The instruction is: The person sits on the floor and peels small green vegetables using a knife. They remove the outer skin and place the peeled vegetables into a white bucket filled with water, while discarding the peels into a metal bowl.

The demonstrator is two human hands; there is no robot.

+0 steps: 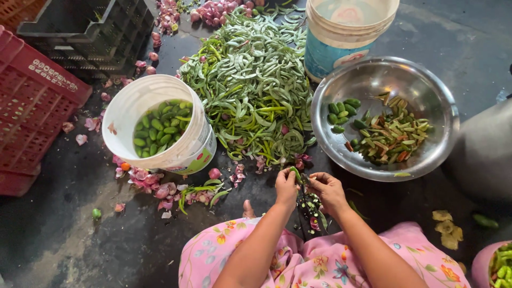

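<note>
My left hand [286, 186] pinches a small green pod [295, 172] at its tip, close above the dark floor. My right hand [327, 189] is closed beside it, touching the same pod; a thin dark blade [305, 198] seems to stand between the two hands, but I cannot tell which hand grips it. A big heap of green pods [250, 85] lies just beyond my hands. To the right stands a steel bowl [437, 101] with cut green and reddish pieces. At the left a white bucket [125, 106] holds small green vegetables in water.
A red crate [32, 101] and a dark crate [80, 32] stand at the left. A white and blue bucket [336, 48] sits behind the bowl. Pink onion skins [154, 184] and small onions litter the floor. A pink container [488, 264] of greens is at bottom right.
</note>
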